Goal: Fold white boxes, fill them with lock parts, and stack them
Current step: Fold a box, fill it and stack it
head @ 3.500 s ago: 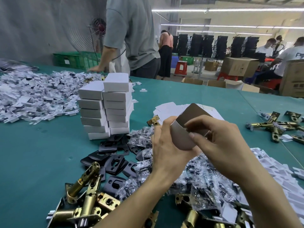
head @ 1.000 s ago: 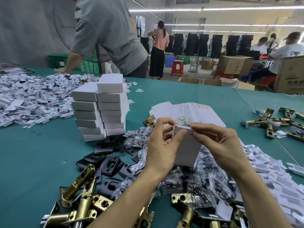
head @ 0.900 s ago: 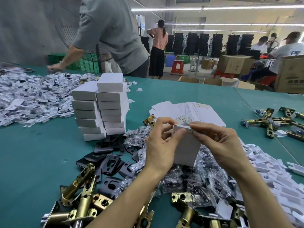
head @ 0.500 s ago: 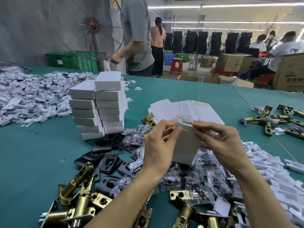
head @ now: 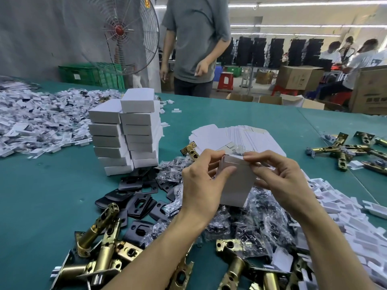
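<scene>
- Holds a white box [head: 236,181] upright at the centre of the frame, above a heap of clear bags [head: 257,218] with small dark parts inside.
- Grips the left side of the box with the left hand [head: 201,185]: thumb across the near face, fingers curled behind the upper left corner.
- Pinches the top edge of the box with the right hand [head: 280,178], thumb and forefinger together at the upper right corner, other fingers loosely bent.
- Seems to have the top flap down, though the fingers hide part of it.
- Left of centre: two stacks of closed boxes [head: 129,130], side by side and touching, on the green table [head: 41,206].
- Just behind the hands: a spread of flat box blanks [head: 240,137].
- Between stacks and bags: black plates [head: 138,197].
- Lower left and along the bottom edge: brass latches [head: 100,243].
- Lower right: white plastic pieces [head: 345,210].
- Upper left: a wide pile of small white parts [head: 31,122].
- Top of frame, behind the table: a standing person in a grey shirt [head: 194,38], beside a fan [head: 119,30].
</scene>
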`<state>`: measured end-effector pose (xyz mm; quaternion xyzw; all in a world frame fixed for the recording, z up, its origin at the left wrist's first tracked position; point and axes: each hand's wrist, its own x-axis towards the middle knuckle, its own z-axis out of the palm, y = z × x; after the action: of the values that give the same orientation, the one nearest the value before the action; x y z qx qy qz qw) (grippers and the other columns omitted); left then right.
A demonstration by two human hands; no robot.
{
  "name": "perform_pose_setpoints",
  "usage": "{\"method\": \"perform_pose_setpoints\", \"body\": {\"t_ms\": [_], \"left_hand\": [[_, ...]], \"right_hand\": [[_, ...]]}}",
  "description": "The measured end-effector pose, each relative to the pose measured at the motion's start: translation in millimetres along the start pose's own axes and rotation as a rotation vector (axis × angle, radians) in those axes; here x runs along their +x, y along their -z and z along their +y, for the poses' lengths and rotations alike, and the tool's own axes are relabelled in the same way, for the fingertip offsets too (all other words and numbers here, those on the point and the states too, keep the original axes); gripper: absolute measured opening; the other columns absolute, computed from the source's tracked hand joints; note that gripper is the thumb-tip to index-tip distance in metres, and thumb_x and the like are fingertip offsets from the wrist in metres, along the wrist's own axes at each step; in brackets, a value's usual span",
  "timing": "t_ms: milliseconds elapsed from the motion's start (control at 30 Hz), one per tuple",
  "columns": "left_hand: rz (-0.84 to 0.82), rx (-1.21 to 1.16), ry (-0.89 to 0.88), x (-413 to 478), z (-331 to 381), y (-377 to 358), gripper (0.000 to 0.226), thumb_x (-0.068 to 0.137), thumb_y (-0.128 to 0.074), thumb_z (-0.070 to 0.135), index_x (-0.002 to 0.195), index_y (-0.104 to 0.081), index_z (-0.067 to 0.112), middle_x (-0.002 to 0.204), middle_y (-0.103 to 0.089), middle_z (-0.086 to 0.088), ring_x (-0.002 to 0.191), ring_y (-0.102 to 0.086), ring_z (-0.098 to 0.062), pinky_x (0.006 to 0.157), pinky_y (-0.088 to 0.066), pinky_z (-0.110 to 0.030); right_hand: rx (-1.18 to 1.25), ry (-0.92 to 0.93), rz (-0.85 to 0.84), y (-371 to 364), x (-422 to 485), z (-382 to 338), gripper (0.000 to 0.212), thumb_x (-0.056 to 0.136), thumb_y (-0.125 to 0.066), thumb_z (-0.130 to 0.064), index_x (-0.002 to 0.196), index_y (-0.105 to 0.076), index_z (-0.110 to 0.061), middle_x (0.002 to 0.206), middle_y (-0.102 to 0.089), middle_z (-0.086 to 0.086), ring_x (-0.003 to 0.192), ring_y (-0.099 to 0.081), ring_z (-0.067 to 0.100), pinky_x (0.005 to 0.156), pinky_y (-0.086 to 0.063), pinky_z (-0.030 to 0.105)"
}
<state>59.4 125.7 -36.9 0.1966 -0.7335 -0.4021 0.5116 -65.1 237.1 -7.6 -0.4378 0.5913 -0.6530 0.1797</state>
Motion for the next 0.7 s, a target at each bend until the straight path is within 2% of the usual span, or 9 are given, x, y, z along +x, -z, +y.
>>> {"method": "perform_pose_setpoints", "body": {"t_ms": [67, 167, 200, 233, 300, 367, 433, 567, 700], "left_hand": [[-0.003, -0.009, 0.022, 2.7, 0.9, 1.5, 0.035, 0.079, -0.085, 0.017, 0.11, -0.069, 0.024, 0.094, -0.069, 0.022, 0.09, -0.07, 0.003, 0.081, -0.056, -0.015], [-0.028, -0.061, 0.081, 7.4, 0.9, 4.6, 0.035, 0.077, -0.086, 0.016, 0.105, -0.068, 0.029, 0.094, -0.073, 0.014, 0.087, -0.071, 0.001, 0.082, -0.058, -0.019], [-0.04, -0.08, 0.097, 8.7, 1.2, 5.8, 0.036, 0.077, -0.086, 0.015, 0.104, -0.068, 0.031, 0.094, -0.074, 0.013, 0.087, -0.071, 0.0, 0.082, -0.058, -0.021], [-0.052, -0.093, 0.106, 9.7, 2.4, 6.8, 0.037, 0.076, -0.087, 0.016, 0.101, -0.067, 0.035, 0.094, -0.074, 0.013, 0.087, -0.072, 0.0, 0.081, -0.058, -0.021], [-0.078, -0.101, 0.113, 11.6, 5.0, 8.8, 0.041, 0.075, -0.088, 0.015, 0.096, -0.065, 0.041, 0.092, -0.074, 0.014, 0.085, -0.072, 0.001, 0.08, -0.058, -0.019], [-0.102, -0.113, 0.121, 14.3, 5.4, 11.4, 0.04, 0.073, -0.088, 0.013, 0.093, -0.066, 0.04, 0.089, -0.075, 0.012, 0.085, -0.073, -0.001, 0.081, -0.059, -0.022], [-0.118, -0.127, 0.135, 16.7, 4.3, 13.6, 0.039, 0.073, -0.089, 0.011, 0.091, -0.066, 0.037, 0.088, -0.076, 0.009, 0.085, -0.073, -0.004, 0.081, -0.06, -0.026], [-0.135, -0.118, 0.127, 17.6, 6.0, 14.0, 0.042, 0.072, -0.089, 0.01, 0.093, -0.065, 0.038, 0.09, -0.075, 0.008, 0.084, -0.073, -0.003, 0.079, -0.06, -0.023], [-0.156, -0.086, 0.092, 15.6, 6.9, 12.2, 0.033, 0.076, -0.087, 0.012, 0.101, -0.071, 0.028, 0.093, -0.076, 0.006, 0.086, -0.073, -0.004, 0.081, -0.061, -0.028]], "right_hand": [[-0.027, 0.009, 0.007, -2.1, 0.3, 0.0, 0.032, 0.094, -0.054, 0.008, 0.087, -0.072, -0.018, 0.102, -0.074, -0.012, 0.086, -0.069, 0.006, 0.071, -0.06, 0.025], [-0.132, 0.042, 0.033, -4.3, 1.4, 2.7, 0.028, 0.094, -0.06, 0.0, 0.086, -0.071, -0.024, 0.107, -0.071, -0.01, 0.085, -0.067, 0.021, 0.078, -0.058, 0.044], [-0.179, 0.067, 0.037, -5.3, 1.8, 3.2, 0.024, 0.093, -0.063, -0.005, 0.086, -0.07, -0.027, 0.108, -0.07, -0.01, 0.089, -0.067, 0.023, 0.082, -0.056, 0.046], [-0.233, 0.107, 0.038, -6.7, 2.3, 2.7, 0.021, 0.092, -0.066, -0.008, 0.086, -0.069, -0.028, 0.107, -0.069, -0.011, 0.095, -0.067, 0.019, 0.086, -0.054, 0.044], [-0.348, 0.232, 0.032, -10.3, 3.5, 0.0, 0.02, 0.092, -0.066, -0.008, 0.09, -0.067, -0.028, 0.105, -0.069, -0.012, 0.105, -0.064, 0.009, 0.092, -0.051, 0.031], [-0.431, 0.356, -0.003, -15.4, 3.6, -2.1, 0.029, 0.092, -0.064, -0.001, 0.1, -0.069, -0.028, 0.107, -0.068, -0.012, 0.108, -0.06, -0.002, 0.092, -0.045, 0.013], [-0.437, 0.379, -0.028, -18.2, 2.6, -1.7, 0.035, 0.091, -0.062, 0.004, 0.108, -0.07, -0.025, 0.11, -0.067, -0.01, 0.107, -0.059, -0.007, 0.091, -0.042, 0.006], [-0.35, 0.32, -0.025, -15.0, 2.1, -0.8, 0.035, 0.089, -0.062, 0.01, 0.108, -0.073, -0.018, 0.111, -0.07, -0.001, 0.107, -0.063, -0.003, 0.09, -0.045, 0.009], [-0.288, 0.253, 0.002, -12.7, 3.1, -2.0, 0.037, 0.088, -0.063, 0.009, 0.104, -0.074, -0.022, 0.11, -0.072, -0.002, 0.109, -0.065, 0.005, 0.093, -0.049, 0.018]]}}
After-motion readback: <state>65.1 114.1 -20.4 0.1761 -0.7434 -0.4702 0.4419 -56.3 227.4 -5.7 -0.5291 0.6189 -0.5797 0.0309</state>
